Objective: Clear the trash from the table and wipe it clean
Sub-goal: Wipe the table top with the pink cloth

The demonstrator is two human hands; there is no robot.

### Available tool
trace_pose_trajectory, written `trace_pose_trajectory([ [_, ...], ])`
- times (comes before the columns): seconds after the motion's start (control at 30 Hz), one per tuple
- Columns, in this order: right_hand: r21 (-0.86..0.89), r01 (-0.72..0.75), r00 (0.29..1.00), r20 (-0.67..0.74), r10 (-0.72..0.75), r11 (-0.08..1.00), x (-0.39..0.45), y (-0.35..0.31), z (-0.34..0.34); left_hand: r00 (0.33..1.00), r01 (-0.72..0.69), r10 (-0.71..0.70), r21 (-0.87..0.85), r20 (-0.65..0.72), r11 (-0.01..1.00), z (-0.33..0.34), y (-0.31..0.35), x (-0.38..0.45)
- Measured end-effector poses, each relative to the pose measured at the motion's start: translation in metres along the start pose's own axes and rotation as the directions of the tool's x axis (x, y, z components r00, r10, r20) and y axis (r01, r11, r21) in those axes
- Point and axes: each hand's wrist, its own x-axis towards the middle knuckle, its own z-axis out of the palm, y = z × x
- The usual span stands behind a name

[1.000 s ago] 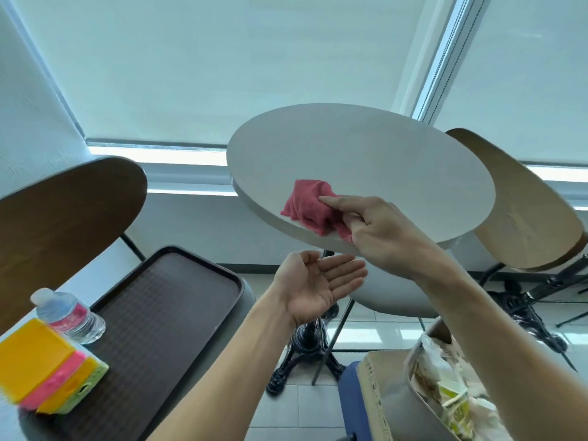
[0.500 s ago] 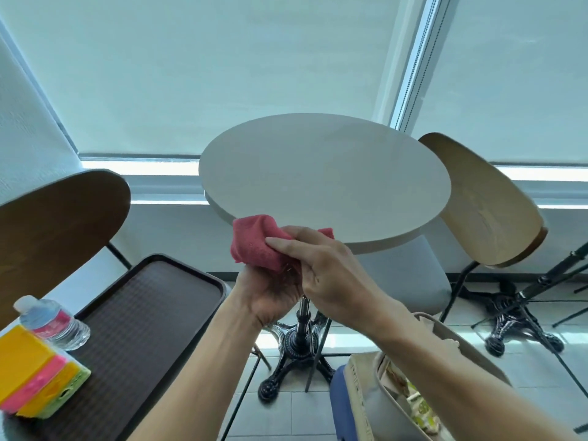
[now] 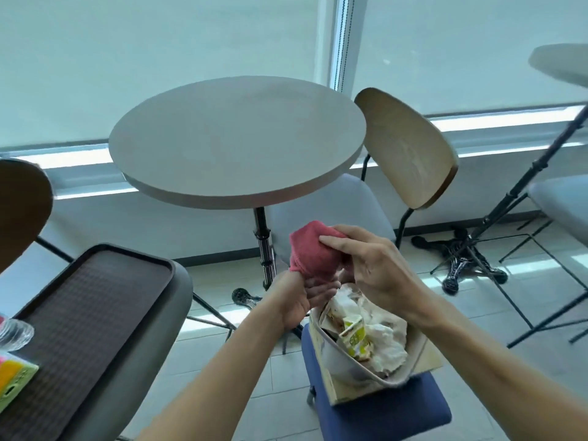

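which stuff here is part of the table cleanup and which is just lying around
Part of the job: round table, red cloth held in left hand and right hand, bin of trash.

Just lying about: brown tray, water bottle, colourful box, chairs.

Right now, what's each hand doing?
Left hand: cupped under the red cloth, holding it.
Right hand: fingers closed on the same cloth from above.

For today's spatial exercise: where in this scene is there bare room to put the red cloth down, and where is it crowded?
The round table top is bare across its whole surface. The brown tray is bare except at its near-left end, beside the water bottle and coloured pack. The trash bin under both hands is crammed with wrappers.
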Motion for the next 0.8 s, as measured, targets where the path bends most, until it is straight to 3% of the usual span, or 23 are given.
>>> trace_pose_trajectory([
  [0.07, 0.017, -0.053, 0.998, -0.021, 0.053, 0.998, -0.017, 0.013, -0.008, 0.995, -0.049, 0.070, 0.272, -0.066, 0.961, 0.014, -0.022, 0.011],
  [0.13, 0.029, -0.138, 0.990, -0.017, 0.139, 0.990, -0.034, 0.027, -0.014, 0.990, -0.088, 0.132, 0.519, -0.048, 0.850, 0.023, -0.037, 0.016],
  [0.2, 0.051, -0.212, 0.977, -0.019, 0.213, 0.976, -0.047, 0.038, -0.017, 0.991, -0.098, 0.137, 0.645, -0.010, 0.757, 0.030, -0.043, 0.013],
  [0.33, 0.150, -0.312, 0.941, -0.085, 0.327, 0.938, -0.065, 0.045, -0.023, 0.996, -0.086, 0.043, 0.643, 0.082, 0.761, 0.047, -0.045, 0.004],
  [0.5, 0.325, -0.400, 0.881, -0.119, 0.457, 0.857, -0.076, 0.058, -0.021, 0.980, 0.006, -0.096, 0.451, 0.177, 0.892, 0.052, -0.045, 0.000],
  [0.57, 0.389, -0.408, 0.864, -0.127, 0.487, 0.826, -0.079, 0.060, -0.019, 0.982, 0.002, -0.076, 0.390, 0.174, 0.921, 0.054, -0.043, 0.000],
  [0.67, 0.461, -0.389, 0.856, -0.139, 0.498, 0.797, -0.088, 0.064, -0.013, 0.999, -0.032, 0.021, 0.366, 0.035, 0.930, 0.063, -0.042, 0.006],
  [0.8, 0.604, -0.382, 0.838, -0.092, 0.537, 0.700, -0.095, 0.067, -0.010, 0.978, -0.175, 0.207, 0.418, -0.031, 0.891, 0.073, -0.042, 0.010],
])
